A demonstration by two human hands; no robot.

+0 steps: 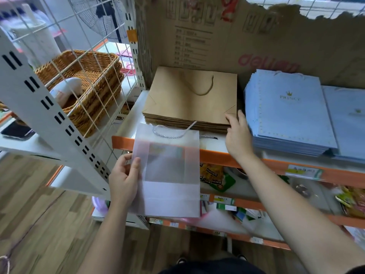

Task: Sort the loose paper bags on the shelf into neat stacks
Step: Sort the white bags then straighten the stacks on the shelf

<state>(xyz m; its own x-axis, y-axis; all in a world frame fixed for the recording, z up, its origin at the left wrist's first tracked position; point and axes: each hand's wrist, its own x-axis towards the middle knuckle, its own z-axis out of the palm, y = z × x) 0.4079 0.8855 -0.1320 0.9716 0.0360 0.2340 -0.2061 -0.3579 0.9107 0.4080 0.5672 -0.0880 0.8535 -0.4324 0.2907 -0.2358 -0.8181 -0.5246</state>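
Frosted white bag (169, 175) up front, milky and see-through, with a silver-white twisted cord handle. Behind it, a stack of plain kraft-brown bags (189, 99), brown cord to match. Alongside, pale blue bags (286, 111) with a gold crown, gold lettering and a dotted gold border. The shelf (217, 155) is white with a bright orange front edge. Brown cardboard (256, 46) carries a red logo; the wicker basket (94, 76) is honey-brown weave; the floor (39, 224) is grey-brown woodgrain.
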